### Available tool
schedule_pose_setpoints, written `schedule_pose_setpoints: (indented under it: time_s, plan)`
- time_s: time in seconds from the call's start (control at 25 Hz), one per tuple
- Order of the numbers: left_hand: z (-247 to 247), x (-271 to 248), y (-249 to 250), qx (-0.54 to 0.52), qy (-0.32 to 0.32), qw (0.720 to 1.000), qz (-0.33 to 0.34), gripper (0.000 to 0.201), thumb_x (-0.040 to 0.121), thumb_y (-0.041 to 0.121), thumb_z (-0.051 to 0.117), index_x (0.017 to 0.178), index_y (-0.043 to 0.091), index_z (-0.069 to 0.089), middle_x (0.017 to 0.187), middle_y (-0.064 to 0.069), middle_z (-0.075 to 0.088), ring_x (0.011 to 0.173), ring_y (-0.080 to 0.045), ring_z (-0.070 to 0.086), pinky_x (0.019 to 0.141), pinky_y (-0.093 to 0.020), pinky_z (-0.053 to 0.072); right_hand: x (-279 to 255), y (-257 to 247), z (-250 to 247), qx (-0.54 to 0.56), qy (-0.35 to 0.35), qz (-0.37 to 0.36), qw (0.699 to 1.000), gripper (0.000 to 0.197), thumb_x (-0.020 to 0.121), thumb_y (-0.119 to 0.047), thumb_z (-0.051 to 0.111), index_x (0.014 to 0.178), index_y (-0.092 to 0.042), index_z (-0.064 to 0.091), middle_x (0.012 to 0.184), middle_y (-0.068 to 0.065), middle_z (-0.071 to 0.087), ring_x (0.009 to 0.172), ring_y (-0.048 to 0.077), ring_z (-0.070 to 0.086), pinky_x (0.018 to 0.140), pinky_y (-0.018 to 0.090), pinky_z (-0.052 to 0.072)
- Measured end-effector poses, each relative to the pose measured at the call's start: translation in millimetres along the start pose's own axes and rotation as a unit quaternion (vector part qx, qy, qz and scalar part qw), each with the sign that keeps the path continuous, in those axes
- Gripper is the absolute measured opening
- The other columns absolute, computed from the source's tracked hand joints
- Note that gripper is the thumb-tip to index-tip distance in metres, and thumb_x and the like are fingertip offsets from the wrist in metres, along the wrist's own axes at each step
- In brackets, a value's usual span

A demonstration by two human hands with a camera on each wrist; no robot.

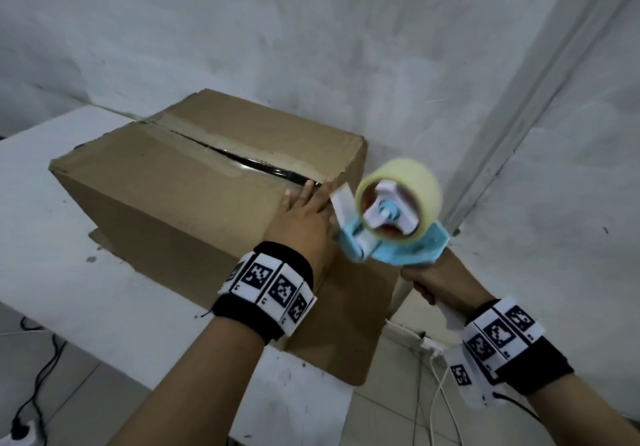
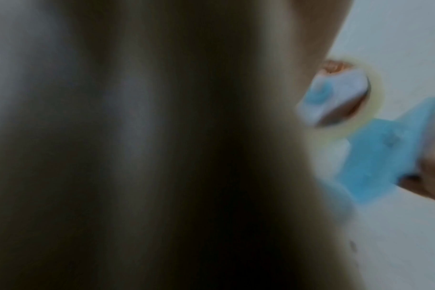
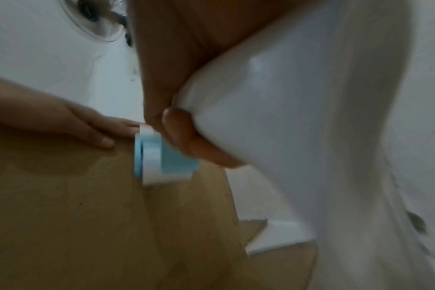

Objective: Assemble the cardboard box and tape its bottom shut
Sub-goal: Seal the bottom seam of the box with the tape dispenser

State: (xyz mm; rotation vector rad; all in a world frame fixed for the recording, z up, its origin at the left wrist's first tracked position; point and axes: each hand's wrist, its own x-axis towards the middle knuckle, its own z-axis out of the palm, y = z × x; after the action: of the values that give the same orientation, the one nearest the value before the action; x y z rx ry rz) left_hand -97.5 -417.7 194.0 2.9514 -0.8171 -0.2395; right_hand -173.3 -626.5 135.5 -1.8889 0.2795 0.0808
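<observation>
Nearest, the right hand (image 1: 434, 281) has its fingers curled round the white handle of the tape dispenser (image 1: 388, 217), a blue-and-white frame carrying a roll of clear tape (image 1: 408, 182). Only the right wrist view shows that grip closely, fingertips (image 3: 186, 137) wrapped against the smooth handle. It also shows the dispenser's front end lying against the box's near side, just beside the other hand.

The left hand (image 1: 304, 217) lies flat on the near upper corner of the cardboard box (image 1: 166, 175), fingers straight and pressed together, tips reaching the top edge by the seam. The left wrist view is almost wholly dark blur; it catches only the dispenser (image 2: 375, 157) at its right.

The box sits on a white table (image 1: 69, 272), flaps folded shut on top, with a dark glossy gap (image 1: 242, 160) running along the seam where they meet. A loose flap (image 1: 346, 324) sticks out below, over the table's near right edge.

Cables (image 1: 38, 386) trail across the tiled floor under the table. Behind the box the table runs to a scuffed white wall (image 1: 311, 30); to the left there is bare tabletop.
</observation>
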Motion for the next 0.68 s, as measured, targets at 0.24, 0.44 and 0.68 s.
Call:
schedule_pose_setpoints:
  time_s: [0.24, 0.44, 0.68]
  plan:
    - [2, 0, 2, 0.116, 0.018, 0.993, -0.012, 0.056, 0.097, 0.017, 0.021, 0.147, 0.015, -0.003, 0.154, 0.0, -0.023, 0.144, -0.025, -0.017, 0.115, -0.05, -0.006, -37, 64, 11, -0.165, 0.06, 0.137, 0.975, 0.019, 0.058, -0.035, 0.059, 0.044, -0.023, 0.053, 0.036, -0.006, 0.051, 0.048, 0.018, 0.05, 0.054, 0.028, 0.04]
    - [6, 3, 8, 0.298, -0.011, 0.954, -0.005, 0.059, 0.098, 0.029, 0.015, 0.144, 0.006, -0.014, 0.154, -0.005, -0.023, 0.141, -0.026, -0.024, 0.113, -0.049, -0.014, -17, 45, 8, -0.022, 0.18, 0.092, 0.979, 0.017, 0.047, -0.025, 0.057, 0.036, -0.019, 0.046, 0.033, -0.002, 0.041, 0.042, 0.02, 0.037, 0.052, 0.034, 0.031]
    - [36, -4, 22, 0.476, -0.108, 0.873, -0.005, 0.07, 0.097, 0.045, 0.012, 0.142, -0.001, -0.013, 0.154, -0.017, -0.016, 0.142, -0.033, -0.017, 0.109, -0.052, -0.017, 6, 27, 22, 0.086, 0.217, 0.023, 0.972, 0.019, 0.061, -0.013, 0.061, 0.046, -0.016, 0.049, 0.042, 0.009, 0.045, 0.042, 0.022, 0.041, 0.049, 0.031, 0.035]
